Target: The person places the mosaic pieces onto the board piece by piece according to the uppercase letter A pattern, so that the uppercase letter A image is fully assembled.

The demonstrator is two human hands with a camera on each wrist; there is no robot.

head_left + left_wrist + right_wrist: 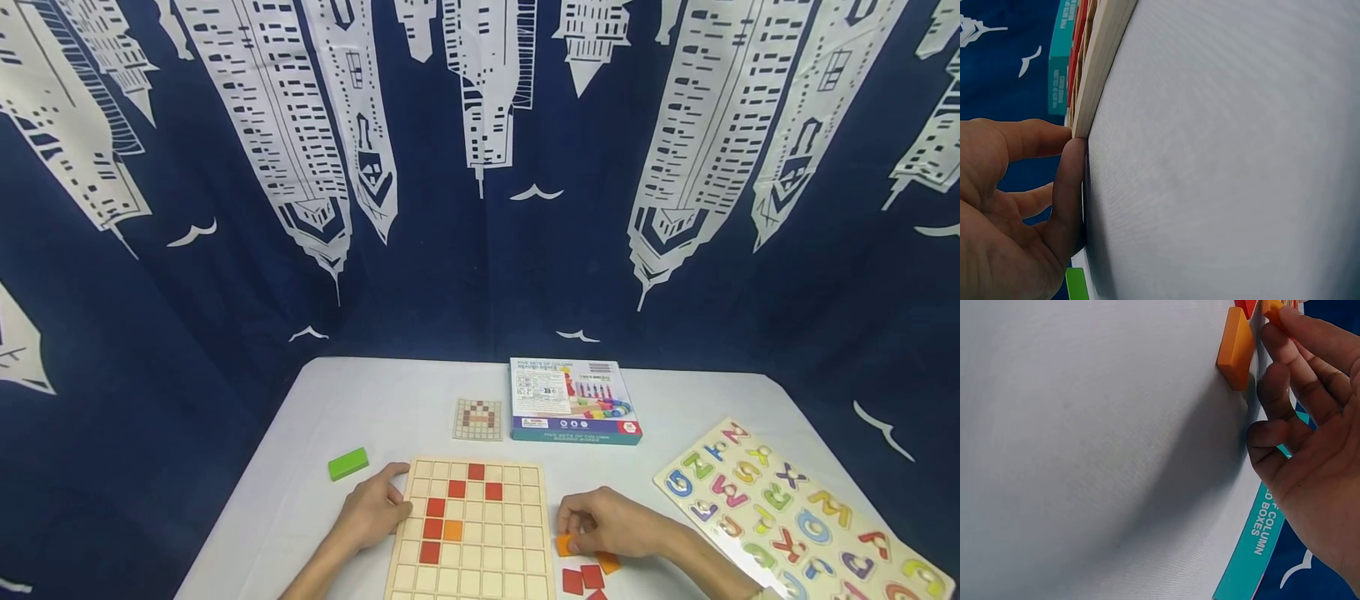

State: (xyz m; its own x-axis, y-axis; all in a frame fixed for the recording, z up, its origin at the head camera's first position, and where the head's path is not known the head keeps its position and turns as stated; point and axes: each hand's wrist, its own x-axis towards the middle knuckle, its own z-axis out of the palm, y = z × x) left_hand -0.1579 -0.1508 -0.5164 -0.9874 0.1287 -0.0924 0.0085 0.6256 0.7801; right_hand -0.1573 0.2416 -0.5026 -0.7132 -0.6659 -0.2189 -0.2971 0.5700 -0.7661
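Pale wood grid board (498, 554) lies on the white counter (262, 533) in front of the person, its near edge cut off by the frame. Six red tiles (432, 528) sit in its cells: one in the top row, two in the second, then a column of three down the left side. One inset orange tile (453, 531) sits directly right of the middle tile of that column.

Left hand (372, 508): at the board's left edge near the far corner, thumb and a finger nearly closed, pinching the edge. Right hand (617, 523): just right of the board, fingers bent, fingertips brought together on a loose orange tile (564, 546); the right wrist view has it at the fingertips. Second orange tile (1235, 349) on the counter just beside that hand, partly covered by it in the head view. Loose red tiles (592, 577) nearer the person, close to the board's right side, lowest one cropped.

Green block (348, 464) left of the board, near the left hand. Beyond the board: small pattern card (477, 419), then a boxed bead set (574, 402) to its right. Alphabet puzzle (795, 508) lies slanted at far right, partly behind the right forearm. Navy backdrop (480, 275) with upside-down white buildings behind.
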